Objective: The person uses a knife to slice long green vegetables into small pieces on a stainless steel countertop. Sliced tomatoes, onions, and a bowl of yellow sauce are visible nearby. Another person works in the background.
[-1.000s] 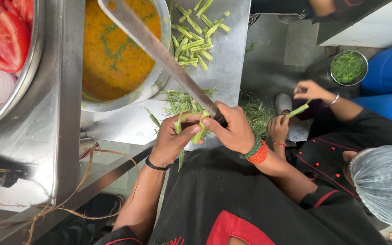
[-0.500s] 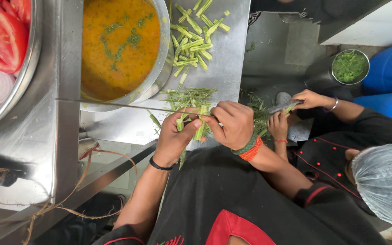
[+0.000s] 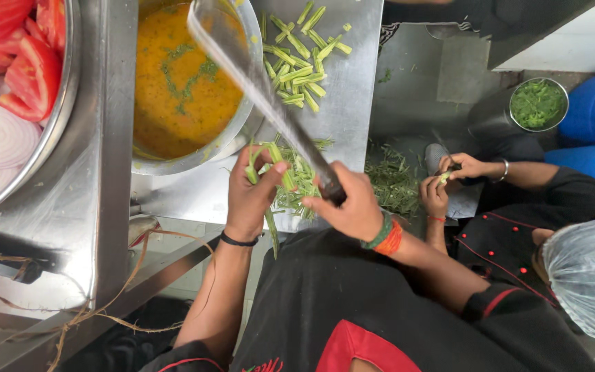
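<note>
My left hand (image 3: 248, 196) grips a bunch of long green stalks (image 3: 277, 169) at the near edge of the steel counter (image 3: 352, 83). My right hand (image 3: 352, 207) is closed on the handle of a large knife (image 3: 256, 83), whose blade is raised and points up and to the left over the bowl of yellow curry (image 3: 184, 83). A pile of cut green pieces (image 3: 301, 58) lies on the counter beyond the blade. Thin green peelings (image 3: 297, 189) lie under my hands.
A big steel bowl of tomato wedges and onion slices (image 3: 8, 89) stands at the left. At the right a co-worker in black and a hair net trims a stalk with both hands (image 3: 449, 179). Green scraps (image 3: 394, 182) litter the floor below, beside a pot of chopped greens (image 3: 537, 103).
The knife was lowered flat onto the stalks half a second ago and is now raised again, blade over the curry bowl. My left hand still holds the bunch.
</note>
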`<state>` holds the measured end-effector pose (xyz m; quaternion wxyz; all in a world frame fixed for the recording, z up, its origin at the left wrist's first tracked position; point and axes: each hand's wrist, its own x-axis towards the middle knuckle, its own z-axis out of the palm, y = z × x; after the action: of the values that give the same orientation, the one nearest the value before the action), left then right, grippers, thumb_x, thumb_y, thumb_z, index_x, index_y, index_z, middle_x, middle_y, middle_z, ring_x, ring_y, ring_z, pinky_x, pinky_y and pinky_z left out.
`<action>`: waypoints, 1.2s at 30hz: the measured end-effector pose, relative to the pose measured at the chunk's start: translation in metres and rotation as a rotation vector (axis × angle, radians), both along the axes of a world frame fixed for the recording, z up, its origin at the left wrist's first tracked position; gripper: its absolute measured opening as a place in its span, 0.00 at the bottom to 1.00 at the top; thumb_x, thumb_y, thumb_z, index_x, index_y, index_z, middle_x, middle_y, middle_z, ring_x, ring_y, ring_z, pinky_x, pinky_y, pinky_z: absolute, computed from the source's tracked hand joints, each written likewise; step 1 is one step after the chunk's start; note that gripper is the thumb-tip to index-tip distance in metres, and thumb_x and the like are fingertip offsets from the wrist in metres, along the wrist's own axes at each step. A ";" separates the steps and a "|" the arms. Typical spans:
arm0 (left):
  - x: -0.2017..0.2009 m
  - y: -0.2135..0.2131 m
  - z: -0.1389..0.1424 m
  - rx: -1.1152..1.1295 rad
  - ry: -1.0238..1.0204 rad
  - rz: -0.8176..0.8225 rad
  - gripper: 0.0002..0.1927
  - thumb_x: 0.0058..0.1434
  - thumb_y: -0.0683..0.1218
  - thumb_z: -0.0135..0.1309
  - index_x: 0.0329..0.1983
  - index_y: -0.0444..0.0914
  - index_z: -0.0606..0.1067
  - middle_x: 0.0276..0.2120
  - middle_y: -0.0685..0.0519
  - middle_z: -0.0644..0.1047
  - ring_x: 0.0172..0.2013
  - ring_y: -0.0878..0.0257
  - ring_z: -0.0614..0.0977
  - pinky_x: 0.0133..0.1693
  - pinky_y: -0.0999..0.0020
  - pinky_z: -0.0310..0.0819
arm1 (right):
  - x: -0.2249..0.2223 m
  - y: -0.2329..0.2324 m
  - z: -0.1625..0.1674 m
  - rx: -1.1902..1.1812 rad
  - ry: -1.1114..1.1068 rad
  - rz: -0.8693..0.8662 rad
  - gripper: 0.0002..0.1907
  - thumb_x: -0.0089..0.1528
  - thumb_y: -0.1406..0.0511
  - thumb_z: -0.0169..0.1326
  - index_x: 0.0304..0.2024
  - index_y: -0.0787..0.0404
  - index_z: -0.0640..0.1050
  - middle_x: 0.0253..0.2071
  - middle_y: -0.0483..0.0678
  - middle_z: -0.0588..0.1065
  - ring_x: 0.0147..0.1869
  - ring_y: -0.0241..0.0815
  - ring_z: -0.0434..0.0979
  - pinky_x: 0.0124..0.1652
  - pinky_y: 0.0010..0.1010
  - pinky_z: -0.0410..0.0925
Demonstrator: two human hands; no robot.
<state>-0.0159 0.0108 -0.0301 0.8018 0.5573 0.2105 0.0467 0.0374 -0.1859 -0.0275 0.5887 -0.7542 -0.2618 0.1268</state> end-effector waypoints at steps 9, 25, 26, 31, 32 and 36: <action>-0.004 -0.004 -0.006 -0.014 -0.069 -0.159 0.07 0.67 0.39 0.59 0.46 0.35 0.74 0.38 0.57 0.75 0.36 0.70 0.76 0.38 0.74 0.70 | 0.016 0.008 -0.007 0.175 0.190 0.059 0.16 0.61 0.67 0.66 0.48 0.63 0.77 0.32 0.35 0.72 0.32 0.23 0.63 0.32 0.20 0.60; -0.001 -0.003 0.015 -0.031 -0.020 -0.088 0.21 0.62 0.34 0.52 0.59 0.37 0.70 0.44 0.50 0.78 0.20 0.77 0.66 0.21 0.82 0.58 | 0.009 -0.001 -0.003 0.067 0.025 0.066 0.13 0.59 0.64 0.68 0.38 0.62 0.78 0.25 0.37 0.72 0.26 0.25 0.65 0.27 0.23 0.61; -0.002 -0.002 0.014 -0.002 -0.076 -0.085 0.19 0.62 0.33 0.52 0.56 0.37 0.69 0.45 0.49 0.78 0.27 0.74 0.72 0.29 0.79 0.66 | 0.008 0.000 -0.003 0.052 0.078 0.023 0.11 0.59 0.65 0.67 0.39 0.63 0.78 0.23 0.38 0.70 0.25 0.24 0.63 0.26 0.23 0.59; -0.008 -0.009 0.008 0.234 -0.183 -0.113 0.12 0.64 0.32 0.57 0.44 0.37 0.68 0.45 0.50 0.80 0.43 0.67 0.84 0.45 0.72 0.81 | 0.011 0.001 -0.007 0.142 0.258 -0.066 0.09 0.62 0.69 0.62 0.43 0.64 0.78 0.25 0.35 0.72 0.26 0.21 0.60 0.25 0.20 0.56; -0.010 -0.012 0.006 0.346 -0.141 -0.108 0.12 0.63 0.33 0.59 0.43 0.37 0.69 0.43 0.51 0.80 0.40 0.69 0.82 0.43 0.73 0.79 | 0.011 0.001 -0.007 0.132 0.252 -0.080 0.09 0.62 0.69 0.62 0.42 0.65 0.78 0.23 0.35 0.70 0.25 0.21 0.60 0.25 0.20 0.55; -0.016 -0.014 0.003 0.533 -0.122 -0.191 0.10 0.61 0.36 0.64 0.40 0.35 0.72 0.39 0.54 0.78 0.37 0.71 0.77 0.40 0.75 0.74 | 0.012 0.002 -0.005 0.106 0.165 -0.112 0.07 0.63 0.69 0.63 0.41 0.65 0.78 0.21 0.37 0.66 0.25 0.22 0.59 0.25 0.21 0.55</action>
<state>-0.0321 -0.0034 -0.0268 0.6391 0.7617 0.0888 0.0584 0.0492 -0.1843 -0.0323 0.6535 -0.7224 -0.1763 0.1415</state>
